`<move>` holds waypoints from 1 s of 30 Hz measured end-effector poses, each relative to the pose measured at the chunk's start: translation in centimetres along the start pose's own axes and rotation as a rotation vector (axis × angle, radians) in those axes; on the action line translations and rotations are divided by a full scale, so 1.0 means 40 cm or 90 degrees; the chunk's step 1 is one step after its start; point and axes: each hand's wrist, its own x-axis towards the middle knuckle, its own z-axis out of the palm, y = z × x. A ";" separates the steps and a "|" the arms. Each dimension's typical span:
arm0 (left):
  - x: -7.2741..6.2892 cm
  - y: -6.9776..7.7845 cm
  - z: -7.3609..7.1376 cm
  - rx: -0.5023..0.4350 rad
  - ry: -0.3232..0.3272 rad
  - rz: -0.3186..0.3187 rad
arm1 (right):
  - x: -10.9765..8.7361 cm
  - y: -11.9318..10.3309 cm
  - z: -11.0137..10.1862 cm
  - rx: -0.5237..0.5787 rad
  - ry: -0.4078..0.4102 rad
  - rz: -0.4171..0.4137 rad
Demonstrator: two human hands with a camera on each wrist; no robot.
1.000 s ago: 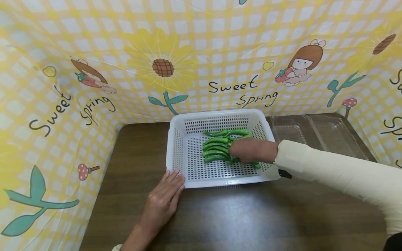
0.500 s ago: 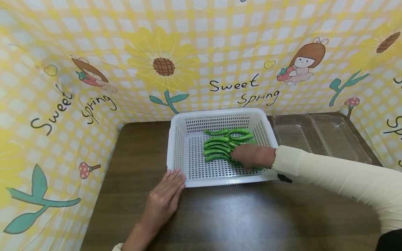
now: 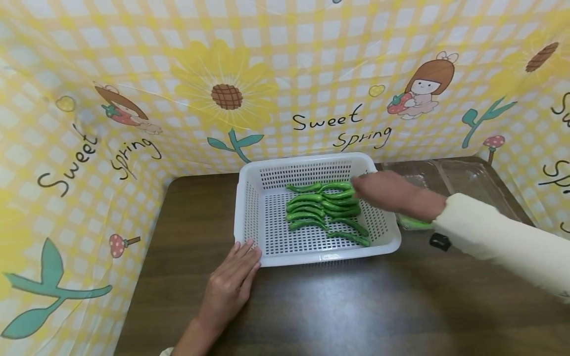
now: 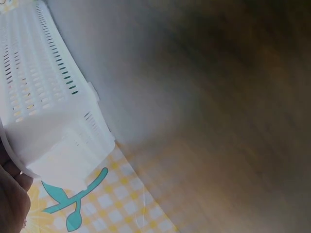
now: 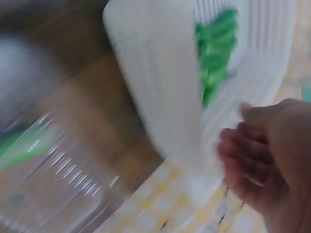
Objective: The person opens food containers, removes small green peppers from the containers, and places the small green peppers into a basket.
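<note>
Several green chili peppers (image 3: pixel 306 204) lie in two side-by-side columns in a white perforated basket (image 3: pixel 307 258). The lowest pepper (image 3: pixel 349 238) of the right column slants toward the front right corner. My left hand (image 3: pixel 228 283) rests its extended fingers on the basket's front left corner; in the left wrist view the fingers (image 4: pixel 10 170) show at the rim. Over the basket's right wall is my right hand (image 3: pixel 389 190), blurred. Its fingers are loosely curled with nothing between them in the right wrist view, where the peppers (image 5: pixel 214 53) lie beyond.
Right of the basket stands a clear plastic box (image 3: pixel 478 180) with compartments, partly under the right forearm. Something green (image 3: pixel 414 223) shows inside its near end. A yellow checked cloth (image 3: pixel 276 89) hangs behind the brown table (image 3: pixel 338 306).
My right hand has let go of a pepper at the front of the right column and moved up and right, over the basket's side. My left hand has stayed at the corner.
</note>
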 end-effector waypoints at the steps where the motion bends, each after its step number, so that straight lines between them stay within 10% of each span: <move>1: 0.000 0.000 -0.001 0.001 0.000 -0.001 | -0.013 0.021 -0.008 -0.004 0.033 0.013; 5: 0.002 0.001 -0.006 0.012 -0.009 -0.010 | -0.069 0.114 -0.015 -0.017 0.086 0.058; 15: -0.002 0.002 -0.008 0.018 -0.005 -0.010 | -0.156 0.280 0.070 0.198 -0.221 0.025; 30: 0.000 0.003 -0.001 0.008 -0.006 -0.004 | -0.155 0.277 0.156 0.211 -0.199 0.021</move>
